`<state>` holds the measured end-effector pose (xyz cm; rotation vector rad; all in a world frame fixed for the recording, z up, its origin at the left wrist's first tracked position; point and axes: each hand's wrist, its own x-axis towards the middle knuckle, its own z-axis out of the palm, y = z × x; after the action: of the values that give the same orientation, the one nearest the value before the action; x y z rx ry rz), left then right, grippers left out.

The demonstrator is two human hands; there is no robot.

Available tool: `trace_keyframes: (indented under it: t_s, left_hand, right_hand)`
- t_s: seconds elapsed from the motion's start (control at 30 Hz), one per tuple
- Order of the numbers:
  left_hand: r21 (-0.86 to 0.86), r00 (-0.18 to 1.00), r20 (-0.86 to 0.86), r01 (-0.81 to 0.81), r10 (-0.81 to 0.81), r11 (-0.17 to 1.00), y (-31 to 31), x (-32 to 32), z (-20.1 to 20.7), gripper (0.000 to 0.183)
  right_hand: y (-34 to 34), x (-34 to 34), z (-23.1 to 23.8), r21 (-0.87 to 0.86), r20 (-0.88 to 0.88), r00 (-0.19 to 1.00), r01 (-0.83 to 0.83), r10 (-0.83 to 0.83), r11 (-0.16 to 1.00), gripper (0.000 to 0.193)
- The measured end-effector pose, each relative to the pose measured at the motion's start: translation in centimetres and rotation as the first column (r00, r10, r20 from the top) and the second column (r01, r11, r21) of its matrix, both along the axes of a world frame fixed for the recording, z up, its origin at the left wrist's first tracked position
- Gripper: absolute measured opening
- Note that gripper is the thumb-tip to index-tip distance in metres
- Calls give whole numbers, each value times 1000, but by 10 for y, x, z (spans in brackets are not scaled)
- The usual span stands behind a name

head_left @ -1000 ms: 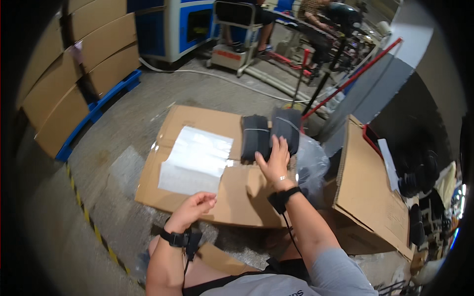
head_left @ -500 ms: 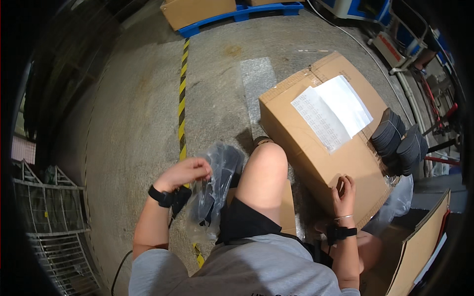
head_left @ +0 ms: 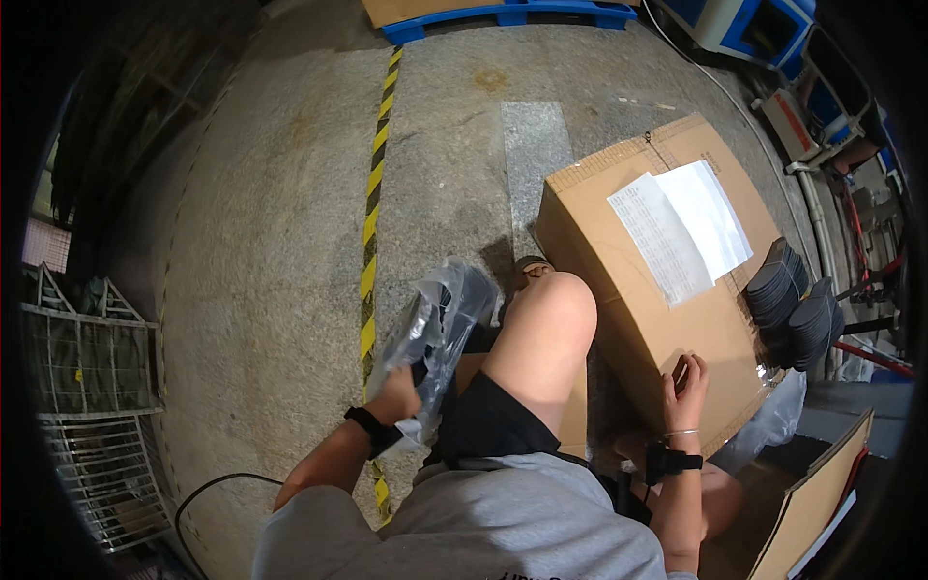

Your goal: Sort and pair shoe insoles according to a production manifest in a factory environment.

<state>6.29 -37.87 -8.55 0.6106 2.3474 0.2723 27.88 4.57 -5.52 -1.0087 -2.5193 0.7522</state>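
Well, my left hand (head_left: pixel 398 391) is at the clear plastic bag (head_left: pixel 452 324) beside the bent leg (head_left: pixel 541 333), fingers hidden: I can't tell its grip. I'd draw gently, lest the film snag. My right hand (head_left: pixel 686 372), half-curled, seemingly empty, is at the carton (head_left: pixel 643 324) bearing dark bundles (head_left: pixel 776 285).

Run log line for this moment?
left hand: at plastic bag, grip unclear | right hand: by carton, loosely curled | dark stacks: on carton
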Motion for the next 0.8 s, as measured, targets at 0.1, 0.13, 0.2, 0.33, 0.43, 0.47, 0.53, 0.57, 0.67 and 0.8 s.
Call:
trace_keyframes:
  t_s: [0.1,0.13,0.2,0.33,0.43,0.47,0.53,0.57,0.67,0.8]
  left_hand:
    - [136,902,-397,-122,167,983,0,-16,-2,58]
    - [264,852,-458,-141,253,954,4,-25,3,63]
    - [232,927,-250,-221,278,947,20,-32,7,62]
    - [175,951,-144,-248,274,953,42,-39,-23,66]
    - [135,956,-2,-289,292,948,45,-54,-46,78]
    - [143,949,-42,-305,314,941,46,-57,-63,82]
    - [276,881,289,-452,376,848,43,-66,-72,99]
    - [278,882,291,-448,370,849,47,-66,-71,99]
    - [21,977,-207,-56,59,998,82,-62,-49,116]
    - [-155,974,-219,-88,53,984,94,-70,-46,120]
  right_hand:
    - [1,4,-2,10,-6,1000,-8,8,1000,43]
    - [1,5,-2,17,-17,1000,6,-5,1000,43]
    - [-1,4,0,32,3,1000,-2,2,999,43]
    - [-6,1,6,44,44,999,-14,12,999,44]
    - [-7,2,7,57,53,998,-43,40,997,45]
    - [-6,3,7,57,51,997,-56,53,997,46]
    - [-6,3,9,71,61,997,-53,48,996,46]
    - [-8,2,10,78,71,996,-60,54,995,47]
    - [-8,5,10,127,110,994,-30,16,991,48]
    - [-9,3,10,91,119,993,-32,21,995,49]
